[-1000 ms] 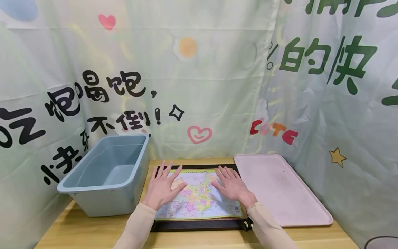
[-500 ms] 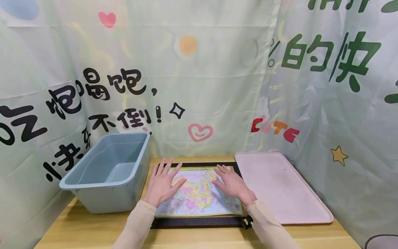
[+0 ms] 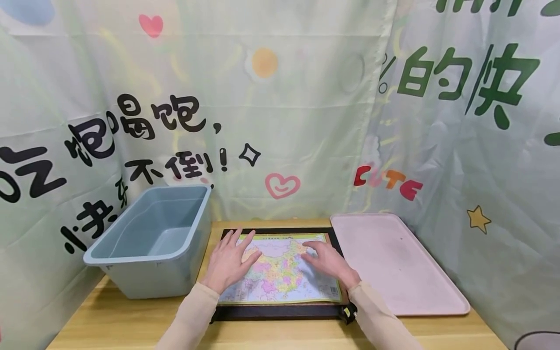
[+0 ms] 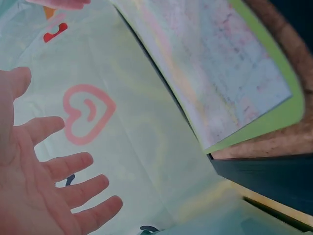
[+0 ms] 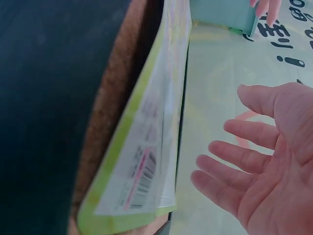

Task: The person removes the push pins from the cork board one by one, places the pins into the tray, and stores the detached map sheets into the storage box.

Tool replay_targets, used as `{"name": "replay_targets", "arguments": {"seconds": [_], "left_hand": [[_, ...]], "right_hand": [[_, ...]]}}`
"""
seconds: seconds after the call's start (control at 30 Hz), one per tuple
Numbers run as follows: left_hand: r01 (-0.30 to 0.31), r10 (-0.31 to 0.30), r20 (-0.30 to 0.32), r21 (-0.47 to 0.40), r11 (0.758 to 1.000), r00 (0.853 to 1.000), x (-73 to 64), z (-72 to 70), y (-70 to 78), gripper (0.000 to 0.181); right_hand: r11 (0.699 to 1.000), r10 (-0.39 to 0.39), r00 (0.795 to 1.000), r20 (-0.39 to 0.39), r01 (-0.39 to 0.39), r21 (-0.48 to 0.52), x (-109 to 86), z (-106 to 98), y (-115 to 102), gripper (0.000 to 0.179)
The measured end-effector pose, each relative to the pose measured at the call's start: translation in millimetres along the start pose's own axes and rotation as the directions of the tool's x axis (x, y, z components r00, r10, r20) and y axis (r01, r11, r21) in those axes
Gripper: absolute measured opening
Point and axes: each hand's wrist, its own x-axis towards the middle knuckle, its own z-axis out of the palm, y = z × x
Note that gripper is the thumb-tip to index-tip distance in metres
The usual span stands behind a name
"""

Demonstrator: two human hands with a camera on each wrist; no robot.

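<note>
A colourful paper map point(image 3: 280, 277) with a yellow-green border lies in the head view's lower middle. Under it is a brown cork sheet point(image 5: 95, 127), bordered by a black frame point(image 3: 280, 312). My left hand point(image 3: 227, 265) hovers over the map's left part, fingers extended, the thumb pointing inward. Over the right part hovers my right hand point(image 3: 327, 261), its fingers slightly bent. Both wrist views show the palms apart from the sheet and holding nothing. The map's edge curves up from the cork in the right wrist view.
A blue-grey plastic tub point(image 3: 153, 279) stands on the wooden table point(image 3: 127, 325) left of the frame. To the right lies a pale pink tray point(image 3: 398, 272). A small black item point(image 3: 348, 313) sits at the frame's lower right corner. Printed curtains point(image 3: 288, 121) enclose the table's back and sides.
My right fingers have bent from a straighter spread. The left fingers have drawn slightly closer together. Both hands stay over the map, which keeps its place in the frame.
</note>
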Motion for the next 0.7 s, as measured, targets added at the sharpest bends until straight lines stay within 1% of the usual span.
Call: {"name": "replay_targets", "arguments": {"seconds": [0.07,0.2,0.27,0.33,0.43,0.53,0.7], "left_hand": [[0.000,0.000,0.019,0.001,1.000,1.000,-1.9,1.9,-2.1,0.065],[-0.013,0.013,0.090,0.000,1.000,0.996,-7.0,4.7,-6.5,0.064],[-0.026,0.026,0.119,-0.005,1.000,0.993,-8.9,4.9,-7.8,0.064],[-0.037,0.038,0.138,-0.012,0.999,0.990,-10.9,5.0,-8.6,0.063],[-0.050,0.054,0.162,-0.028,0.998,0.985,-13.9,5.0,-8.5,0.061],[-0.067,0.073,0.195,-0.035,0.997,0.978,-17.6,5.8,-7.2,0.059],[-0.103,0.107,0.227,-0.029,0.994,0.968,-25.0,9.0,-5.2,0.058]], "right_hand": [[1.000,0.008,1.000,0.012,-0.009,0.020,1.6,0.7,1.7,0.040],[0.997,0.041,0.998,0.046,-0.044,0.061,3.4,1.5,4.6,0.038],[0.996,0.045,0.997,0.064,-0.050,0.079,3.8,0.4,4.8,0.038],[0.995,0.044,0.995,0.088,-0.052,0.090,4.5,-0.2,4.5,0.039],[0.992,0.047,0.994,0.102,-0.059,0.113,7.1,-0.2,3.6,0.039],[0.985,0.073,0.991,0.115,-0.090,0.145,10.4,0.4,2.8,0.037],[0.972,0.108,0.982,0.154,-0.136,0.189,15.0,0.2,2.9,0.034]]}}
